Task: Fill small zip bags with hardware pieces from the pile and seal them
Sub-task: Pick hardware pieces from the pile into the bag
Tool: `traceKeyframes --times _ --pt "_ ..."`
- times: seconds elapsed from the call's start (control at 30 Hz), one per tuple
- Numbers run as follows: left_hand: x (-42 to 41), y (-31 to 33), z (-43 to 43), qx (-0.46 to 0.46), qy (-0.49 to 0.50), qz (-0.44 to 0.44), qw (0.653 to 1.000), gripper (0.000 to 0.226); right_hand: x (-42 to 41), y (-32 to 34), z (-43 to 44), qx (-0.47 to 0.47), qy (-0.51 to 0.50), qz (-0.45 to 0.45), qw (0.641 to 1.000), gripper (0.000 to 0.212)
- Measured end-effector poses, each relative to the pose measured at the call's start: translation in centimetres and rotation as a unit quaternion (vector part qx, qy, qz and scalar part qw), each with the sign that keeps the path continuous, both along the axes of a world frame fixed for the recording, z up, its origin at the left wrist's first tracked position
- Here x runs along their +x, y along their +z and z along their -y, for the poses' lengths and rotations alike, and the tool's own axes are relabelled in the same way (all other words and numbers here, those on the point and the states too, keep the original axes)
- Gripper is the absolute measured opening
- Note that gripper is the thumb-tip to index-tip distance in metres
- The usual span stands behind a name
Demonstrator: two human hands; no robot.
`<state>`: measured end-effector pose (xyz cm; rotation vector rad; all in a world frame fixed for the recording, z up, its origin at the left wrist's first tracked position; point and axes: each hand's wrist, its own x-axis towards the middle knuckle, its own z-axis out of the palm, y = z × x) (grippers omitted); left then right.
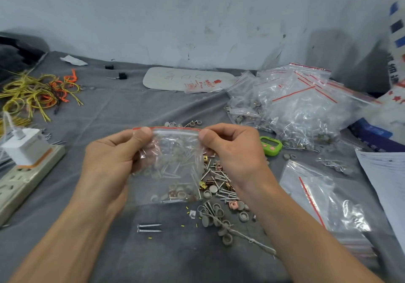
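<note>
A small clear zip bag (175, 168) with a red top strip hangs upright above the grey cloth, with screws, grey caps and a clip at its bottom. My left hand (114, 157) pinches its top left corner between thumb and fingers. My right hand (232, 151) pinches the top right corner the same way. Behind and below the bag lies the loose pile of hardware (221, 197): screws, grey round caps and brass clips. Two long screws (149, 228) lie apart on the cloth in front.
A heap of filled zip bags (295, 102) sits at the back right, empty bags (317, 203) at the right, beside paper sheets (385, 186). A green timer (270, 145) lies by my right hand. A power strip with a charger (24, 162) and yellow and orange wires (37, 91) are at the left.
</note>
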<state>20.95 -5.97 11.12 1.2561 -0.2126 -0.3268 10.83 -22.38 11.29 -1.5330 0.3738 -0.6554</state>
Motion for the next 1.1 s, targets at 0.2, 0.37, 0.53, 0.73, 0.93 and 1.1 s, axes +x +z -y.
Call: traceKeyframes --times 0.2,0.37,0.53,0.73,0.93,1.1 --pt "0.1 -0.1 -0.2 0.029 -0.027 -0.056 0.998 0.025 -0.3 0.1 0.5 -0.029 -0.014 -0.029 0.999 0.017" --pt "0.1 0.5 -0.6 0.013 -0.044 -0.046 0.998 0.021 -0.7 0.7 0.6 -0.02 0.019 -0.032 0.999 0.026" --pt "-0.2 0.0 -0.4 0.019 -0.033 -0.022 0.999 0.021 -0.3 0.3 0.2 -0.002 0.005 -0.019 1.0 0.022" --pt "-0.7 -0.2 -0.2 0.028 -0.045 -0.036 0.998 0.026 -0.4 -0.1 0.2 -0.027 0.031 -0.033 0.999 0.023" --pt "-1.3 -0.3 -0.2 0.066 -0.066 0.009 0.996 0.015 -0.2 -0.2 0.3 -0.056 0.038 -0.05 0.996 0.03" --pt "-1.2 -0.5 -0.1 0.081 -0.028 0.048 0.995 0.016 0.1 -0.7 -0.5 -0.077 0.059 -0.077 0.992 0.019"
